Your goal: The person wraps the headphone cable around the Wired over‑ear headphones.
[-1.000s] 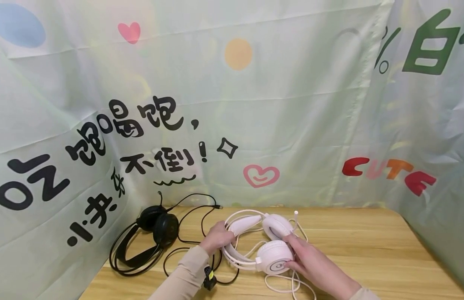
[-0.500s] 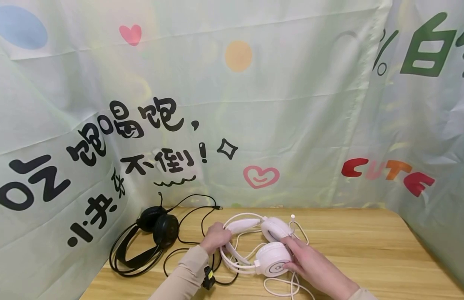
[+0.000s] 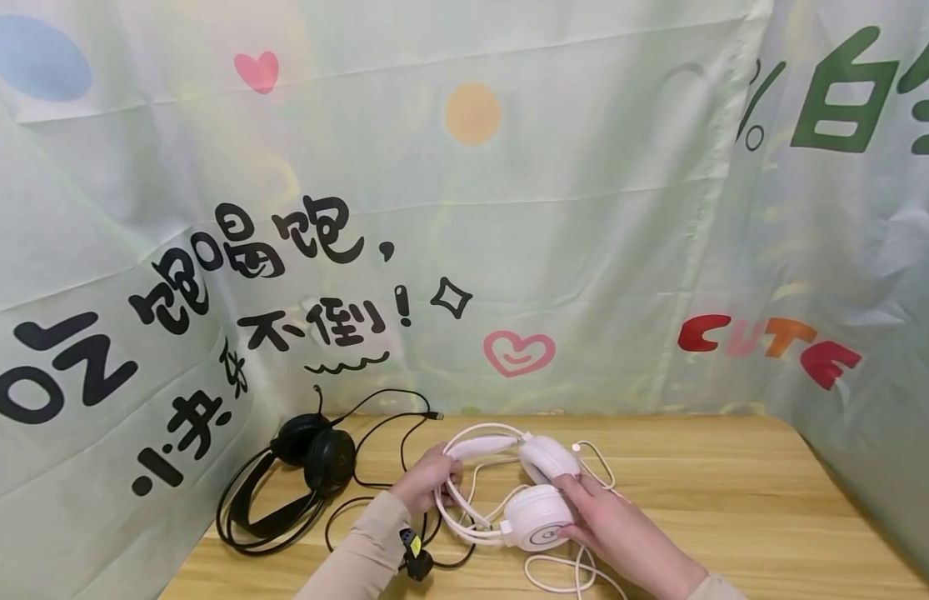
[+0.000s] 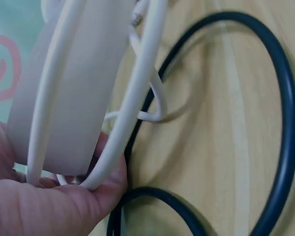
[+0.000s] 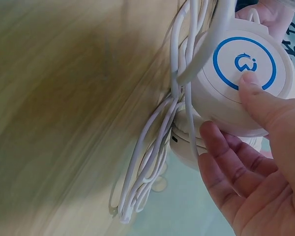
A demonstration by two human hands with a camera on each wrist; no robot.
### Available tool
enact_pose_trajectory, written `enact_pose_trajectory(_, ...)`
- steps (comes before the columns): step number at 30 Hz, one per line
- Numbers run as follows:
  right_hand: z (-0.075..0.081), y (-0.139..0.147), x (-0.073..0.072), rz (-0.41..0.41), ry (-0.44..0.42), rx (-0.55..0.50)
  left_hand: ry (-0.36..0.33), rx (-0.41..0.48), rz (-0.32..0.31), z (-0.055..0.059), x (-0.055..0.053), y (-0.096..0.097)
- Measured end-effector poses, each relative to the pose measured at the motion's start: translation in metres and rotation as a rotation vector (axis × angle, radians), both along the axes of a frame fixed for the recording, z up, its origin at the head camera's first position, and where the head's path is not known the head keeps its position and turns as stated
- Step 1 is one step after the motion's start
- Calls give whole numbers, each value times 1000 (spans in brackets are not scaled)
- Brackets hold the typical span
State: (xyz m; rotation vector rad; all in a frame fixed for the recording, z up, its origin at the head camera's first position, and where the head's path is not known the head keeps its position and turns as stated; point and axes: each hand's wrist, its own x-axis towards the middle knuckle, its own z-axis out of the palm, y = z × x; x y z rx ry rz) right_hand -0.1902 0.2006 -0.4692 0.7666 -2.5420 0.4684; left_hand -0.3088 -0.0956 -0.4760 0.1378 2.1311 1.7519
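A white headset (image 3: 539, 508) lies on its side between both hands in the head view, its ear cups toward the right. My left hand (image 3: 428, 479) grips the headband at the left end; the left wrist view shows the thumb and fingers around the grey-white band (image 4: 71, 98) and its thin white tubes. My right hand (image 3: 621, 529) holds the ear-cup end. In the right wrist view its thumb presses the blue-ringed disc of the near ear cup (image 5: 211, 83), with the other fingers curled beneath. A small white microphone tip (image 3: 576, 447) shows behind the cups.
A black headset (image 3: 329, 462) lies at the left, its black cable (image 3: 374, 425) looping behind and beneath the left arm. A black plug-like piece (image 3: 417, 565) sits near the left forearm. White cable (image 3: 554, 583) coils in front of the ear cups. Printed cloth (image 3: 584, 250) walls the wooden table (image 3: 734, 500).
Both hands have drawn the white headset slightly to the left, and its microphone tip now appears lower. The black headset stays in place; the head view has shifted a little.
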Motion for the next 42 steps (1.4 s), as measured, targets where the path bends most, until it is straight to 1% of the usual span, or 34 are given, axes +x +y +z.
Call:
enact_pose_trajectory(4,0,-1,0,-16,-13,-5,-43,8,-2,3,0,-1)
enact_pose_trajectory(8,-1,-1,1,-14,5,3,-79,30,13,6,0,1)
enact_pose_trajectory(9,-1,-2,1,-14,14,8,-80,29,22,6,0,1)
enact_pose_trajectory(11,-1,-2,1,-11,34,18,-60,12,47,4,1,2)
enact_pose_trajectory(14,-1,-4,1,-12,54,25,-29,-34,86,2,2,2)
enact_pose_trajectory(17,-1,-4,2,-13,55,23,-32,-41,96,2,3,2)
enact_pose_trajectory(22,0,-5,3,-23,67,33,-76,17,93,4,5,0)
enact_pose_trajectory(30,0,-5,3,-29,86,56,-84,95,100,5,2,1)
enact_pose_trajectory(38,-1,-7,3,-25,146,73,-68,85,146,7,3,2)
enact_pose_trajectory(42,-1,-8,3,-17,181,82,-69,120,177,7,3,3)
